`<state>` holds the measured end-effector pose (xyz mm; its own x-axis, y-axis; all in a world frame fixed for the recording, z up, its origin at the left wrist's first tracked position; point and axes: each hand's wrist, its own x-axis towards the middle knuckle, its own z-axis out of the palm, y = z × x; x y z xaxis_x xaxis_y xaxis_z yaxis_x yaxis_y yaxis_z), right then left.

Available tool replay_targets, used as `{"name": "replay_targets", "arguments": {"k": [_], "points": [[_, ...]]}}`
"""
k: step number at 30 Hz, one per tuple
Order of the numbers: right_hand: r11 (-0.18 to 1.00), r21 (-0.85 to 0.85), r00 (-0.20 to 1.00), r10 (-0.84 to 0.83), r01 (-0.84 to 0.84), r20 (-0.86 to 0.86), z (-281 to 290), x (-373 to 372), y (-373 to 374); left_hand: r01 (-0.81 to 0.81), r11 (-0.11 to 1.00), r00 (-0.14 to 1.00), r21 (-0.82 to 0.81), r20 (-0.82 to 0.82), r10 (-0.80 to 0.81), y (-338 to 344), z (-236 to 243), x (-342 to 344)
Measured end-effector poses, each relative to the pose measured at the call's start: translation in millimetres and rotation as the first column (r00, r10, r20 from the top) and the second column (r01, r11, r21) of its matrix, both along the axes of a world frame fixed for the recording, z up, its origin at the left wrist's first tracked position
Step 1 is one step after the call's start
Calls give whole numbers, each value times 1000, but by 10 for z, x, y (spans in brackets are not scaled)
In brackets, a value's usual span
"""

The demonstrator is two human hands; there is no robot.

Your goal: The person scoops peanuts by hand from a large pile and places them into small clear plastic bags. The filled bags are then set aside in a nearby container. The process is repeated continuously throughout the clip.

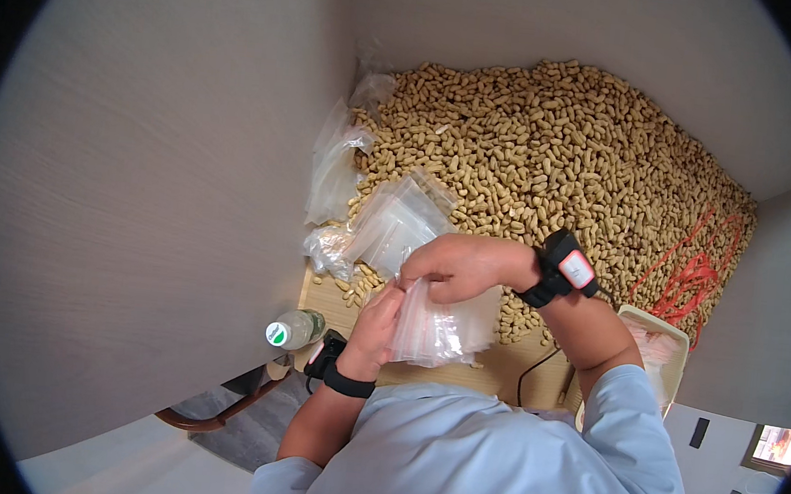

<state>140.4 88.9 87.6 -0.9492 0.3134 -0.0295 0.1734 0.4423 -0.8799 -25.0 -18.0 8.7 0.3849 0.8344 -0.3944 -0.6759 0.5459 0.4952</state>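
A stack of clear plastic bags (442,331) hangs between my hands at the front of the wooden desk. My left hand (374,325) is closed on the stack's left side, thumb up near the top edge. My right hand (460,264) bends over the top of the stack with curled fingers, pinching its upper left corner beside my left fingertips. Both wrists wear black strapped devices. Just beyond my hands, more flat clear bags (398,214) lie on a big heap of unshelled peanuts (555,148).
A plastic bottle (299,331) stands at the left. Crumpled bags (326,250) lie near the left panel (157,179). Red plastic string (693,287) rests on the peanuts at right, beside a pale tray (677,366) holding bags. A black cable (523,385) runs over the desk (521,371).
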Motion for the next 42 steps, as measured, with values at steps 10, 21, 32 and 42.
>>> {"name": "replay_targets", "arguments": {"k": [10, 21, 32, 42], "points": [[982, 170, 996, -88, 83, 24, -147, -389, -52, 107, 978, 934, 177, -356, -38, -116, 126, -146], [768, 174, 785, -618, 616, -52, -319, 299, 29, -373, 766, 533, 524, -554, 639, -165, 591, -278], [602, 639, 688, -710, 480, 152, -1477, 399, -971, -413, 698, 339, 585, -613, 714, -300, 540, -365], [812, -197, 826, -493, 549, 273, -756, 725, -658, -311, 787, 421, 532, -666, 616, -413, -27, -280]]}}
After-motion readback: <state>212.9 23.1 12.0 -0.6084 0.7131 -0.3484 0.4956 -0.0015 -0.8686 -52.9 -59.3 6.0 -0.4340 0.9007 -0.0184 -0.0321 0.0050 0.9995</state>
